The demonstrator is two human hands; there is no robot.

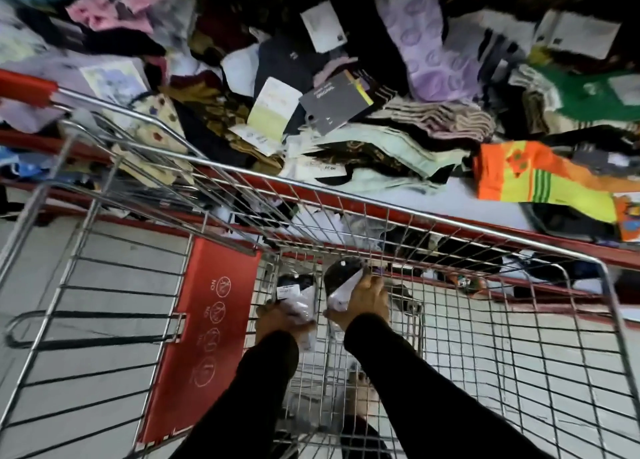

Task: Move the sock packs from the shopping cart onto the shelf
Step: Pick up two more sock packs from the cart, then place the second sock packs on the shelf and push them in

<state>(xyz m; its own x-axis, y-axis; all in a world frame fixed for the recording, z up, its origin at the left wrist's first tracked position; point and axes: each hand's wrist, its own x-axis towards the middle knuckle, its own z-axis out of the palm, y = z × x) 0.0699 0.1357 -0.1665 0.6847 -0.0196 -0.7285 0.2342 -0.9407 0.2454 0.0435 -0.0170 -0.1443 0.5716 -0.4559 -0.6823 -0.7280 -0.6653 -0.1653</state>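
Both my arms, in black sleeves, reach down into the wire shopping cart [450, 228]. My left hand [273, 322] grips a dark sock pack [296, 294] with a white label and clear wrapping. My right hand [367, 301] holds another black sock pack [343, 280] with a white card, near the cart's far wall. Beyond the cart lies the shelf [485, 199], a white surface with a red edge, heaped with many sock packs [363, 119].
The cart's red child-seat flap [204, 334] stands left of my hands, and its red handle [24, 88] is at the upper left. An orange and yellow sock pack [533, 178] lies at the shelf's front. A lower shelf [519, 268] holds more items. Grey floor tiles show through the cart.
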